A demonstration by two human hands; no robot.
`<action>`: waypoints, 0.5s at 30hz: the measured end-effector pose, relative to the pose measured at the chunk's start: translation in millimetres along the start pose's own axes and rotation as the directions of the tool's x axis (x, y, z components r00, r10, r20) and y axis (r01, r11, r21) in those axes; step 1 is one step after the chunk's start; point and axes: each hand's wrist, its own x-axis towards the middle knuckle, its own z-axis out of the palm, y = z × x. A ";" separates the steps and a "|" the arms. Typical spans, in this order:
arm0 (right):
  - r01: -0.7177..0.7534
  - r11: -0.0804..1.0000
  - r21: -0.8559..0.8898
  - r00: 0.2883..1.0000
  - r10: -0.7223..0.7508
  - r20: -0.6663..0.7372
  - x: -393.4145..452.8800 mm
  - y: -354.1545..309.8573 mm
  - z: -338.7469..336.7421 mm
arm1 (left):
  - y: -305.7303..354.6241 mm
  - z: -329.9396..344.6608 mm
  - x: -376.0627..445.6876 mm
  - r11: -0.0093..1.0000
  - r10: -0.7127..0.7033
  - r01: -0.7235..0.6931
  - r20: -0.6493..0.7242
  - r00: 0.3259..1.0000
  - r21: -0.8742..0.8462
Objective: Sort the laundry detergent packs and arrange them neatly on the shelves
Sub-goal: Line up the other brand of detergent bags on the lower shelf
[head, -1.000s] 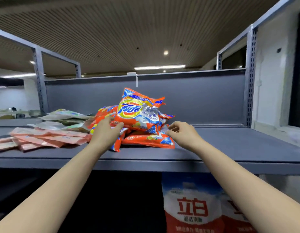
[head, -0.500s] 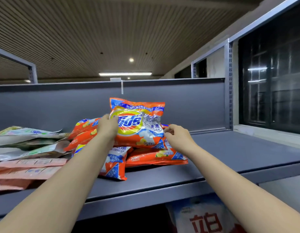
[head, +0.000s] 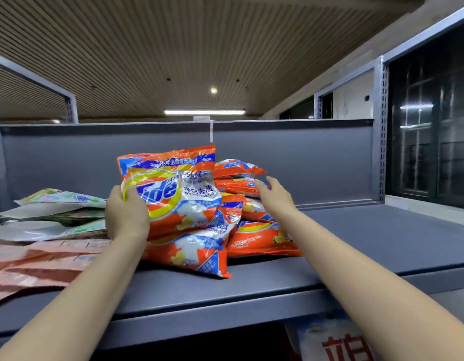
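An orange Tide pack (head: 178, 194) stands upright at the front of a heap of orange detergent packs (head: 254, 238) on the grey shelf (head: 355, 246). My left hand (head: 125, 214) grips the upright pack by its left edge, thumb on the front. My right hand (head: 273, 196) is off that pack, fingers relaxed, reaching toward the orange packs (head: 238, 175) stacked behind it. Another orange pack (head: 197, 254) lies flat under the held one.
Left of the heap lie white and green pouches (head: 53, 214) and pink pouches (head: 40, 261) in flat stacks. The shelf's right half is bare up to the upright post (head: 379, 131). A white and red bag (head: 337, 342) sits on the lower level.
My left hand has lifted the top Tide pack upright and toward me. My right hand has let go of its right edge and moved back toward the packs behind.
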 end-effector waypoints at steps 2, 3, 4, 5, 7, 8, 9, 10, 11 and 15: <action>0.004 0.982 -0.188 1.000 -0.007 -0.014 7.7 -2.7 6.4 | -0.6 -0.8 -1.7 1.000 0.021 -0.021 -0.012 1.000 -0.007; 0.001 0.960 -0.281 0.998 -0.018 -0.059 10.2 -5.2 9.5 | -0.9 -1.0 -2.1 1.000 0.020 -0.021 -0.019 1.000 -0.012; 0.005 0.943 -0.332 0.992 -0.046 -0.116 12.4 -8.1 12.4 | -0.9 -1.2 -2.9 1.000 0.019 -0.020 -0.023 1.000 -0.025; 0.026 0.938 -0.346 0.983 -0.087 -0.161 14.6 -11.7 15.8 | -1.8 -1.4 -3.4 0.999 0.015 -0.016 -0.023 1.000 -0.043; 0.108 0.927 -0.359 0.969 -0.179 -0.172 18.6 -19.4 22.4 | -3.5 -1.9 -4.2 0.997 0.007 -0.009 -0.024 1.000 -0.074; 0.153 0.913 -0.379 0.964 -0.221 -0.145 20.6 -22.9 25.3 | -4.2 -2.2 -4.1 0.997 0.002 -0.004 -0.023 1.000 -0.083; 0.187 0.897 -0.401 0.961 -0.252 -0.117 22.5 -26.6 27.8 | -4.6 -2.5 -3.8 0.996 -0.003 0.002 -0.018 1.000 -0.090; 0.207 0.881 -0.426 0.957 -0.273 -0.099 24.3 -30.2 29.6 | -4.9 -2.7 -3.1 0.996 -0.002 0.001 -0.012 1.000 -0.095; 0.214 0.861 -0.462 0.953 -0.288 -0.094 26.1 -33.8 31.0 | -4.9 -3.1 -2.4 0.996 0.004 -0.005 -0.008 1.000 -0.093; 0.222 0.799 -0.559 0.908 -0.378 -0.179 34.7 -41.3 37.4 | -4.6 -3.1 -1.5 0.997 0.025 -0.024 0.006 1.000 -0.069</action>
